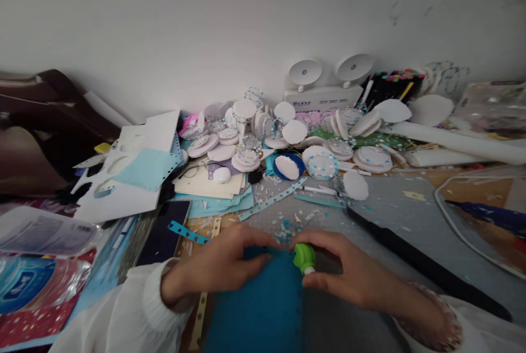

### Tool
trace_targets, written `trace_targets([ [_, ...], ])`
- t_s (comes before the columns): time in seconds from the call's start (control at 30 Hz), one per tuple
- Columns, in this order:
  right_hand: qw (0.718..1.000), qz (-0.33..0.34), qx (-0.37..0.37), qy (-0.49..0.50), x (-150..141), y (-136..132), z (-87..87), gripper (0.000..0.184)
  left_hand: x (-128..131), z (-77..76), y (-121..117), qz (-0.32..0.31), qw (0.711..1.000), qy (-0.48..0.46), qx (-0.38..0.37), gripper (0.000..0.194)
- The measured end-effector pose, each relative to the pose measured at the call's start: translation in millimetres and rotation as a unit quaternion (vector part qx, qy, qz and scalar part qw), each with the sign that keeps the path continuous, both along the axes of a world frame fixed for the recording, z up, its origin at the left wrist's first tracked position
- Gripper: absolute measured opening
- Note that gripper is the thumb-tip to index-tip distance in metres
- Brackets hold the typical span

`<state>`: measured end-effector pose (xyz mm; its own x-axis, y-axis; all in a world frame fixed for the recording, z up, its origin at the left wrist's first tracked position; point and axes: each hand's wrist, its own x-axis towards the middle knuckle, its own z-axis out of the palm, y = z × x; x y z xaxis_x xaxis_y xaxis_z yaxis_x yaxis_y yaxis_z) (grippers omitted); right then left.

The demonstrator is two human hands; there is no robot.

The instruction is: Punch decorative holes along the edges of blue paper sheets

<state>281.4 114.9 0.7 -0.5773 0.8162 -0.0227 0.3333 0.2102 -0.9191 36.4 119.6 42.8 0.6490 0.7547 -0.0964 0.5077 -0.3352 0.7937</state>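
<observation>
A sheet of blue paper (258, 309) lies on the table in front of me. My left hand (234, 260) grips its far left part, thumb on top and fingers along the far edge. Between the thumb and forefinger of my right hand (345, 265) is a small green craft punch (303, 257) with a white button, set at the sheet's far right corner. Small blue and white paper bits (287, 228) are scattered just beyond the punch. A punched blue strip (187, 232) lies left of my left hand.
Many white foam discs (244, 161) with beads are heaped along the wall. Black tweezers (423, 257) lie on the grey mat (394, 199) at right, near a white cable (447, 221). Stacked white boards (123, 194), a dark phone (164, 232) and plastic packs (41, 265) crowd the left.
</observation>
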Motion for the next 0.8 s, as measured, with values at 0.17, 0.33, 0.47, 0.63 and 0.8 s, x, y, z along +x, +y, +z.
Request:
trace_targets([
  [0.17,1.0,-0.015,0.024,-0.011,-3.1,-2.8,-3.7,0.024,1.6,-5.7,-0.4,-0.004,1.0,-0.006,-0.006,0.032],
  [0.33,0.998,-0.02,0.039,-0.038,-5.7,-2.9,-4.7,0.021,1.4,-3.9,3.8,-0.025,0.999,0.02,-0.002,0.028],
  [0.47,0.998,-0.03,0.054,-0.031,-8.2,-3.5,-5.3,0.017,13.2,13.0,9.1,-0.058,0.983,0.135,0.107,0.043],
  [0.63,0.997,-0.041,0.061,-0.028,-9.8,-3.3,-9.8,0.024,48.0,13.7,12.3,-0.093,0.929,0.245,0.26,0.065],
  [0.8,0.995,-0.056,0.076,-0.022,-8.2,-0.6,-9.7,0.015,62.3,-5.2,17.2,-0.122,0.924,0.232,0.279,0.045],
])
